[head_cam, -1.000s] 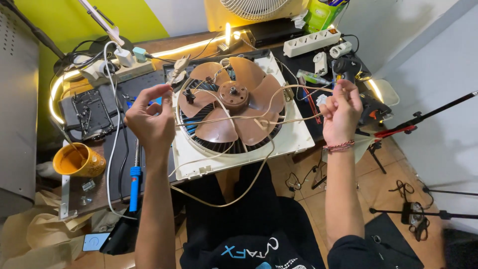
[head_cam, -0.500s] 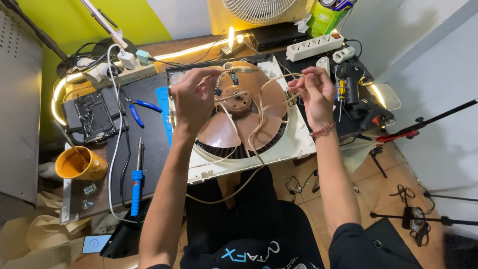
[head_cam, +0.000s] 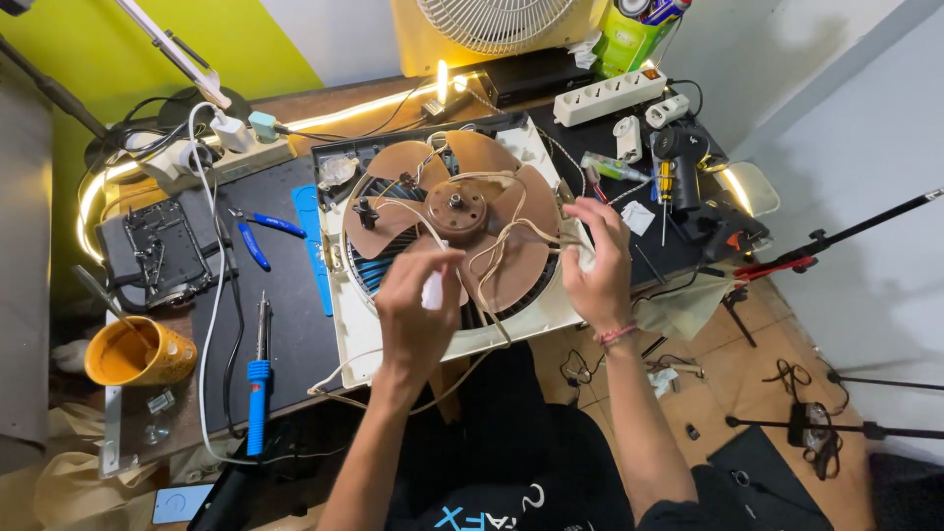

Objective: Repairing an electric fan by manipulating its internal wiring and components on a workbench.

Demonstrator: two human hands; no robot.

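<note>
A square white plastic exhaust fan with brown blades [head_cam: 472, 236] lies flat on the dark counter [head_cam: 285, 324], blades up, likely so that its loose cream wires [head_cam: 492, 261] can be reached from above. The left hand [head_cam: 418, 315] hangs over the fan's near edge, fingers pinching a small white piece [head_cam: 433, 290] where a wire ends. The right hand [head_cam: 595, 265] rests on the fan's right rim, fingers curled around something pale, apparently steadying it; what it is I cannot tell. Left of the fan lie a blue-handled soldering iron [head_cam: 258, 379], blue-handled pliers [head_cam: 258, 236] and a yellow mug [head_cam: 138, 352].
</note>
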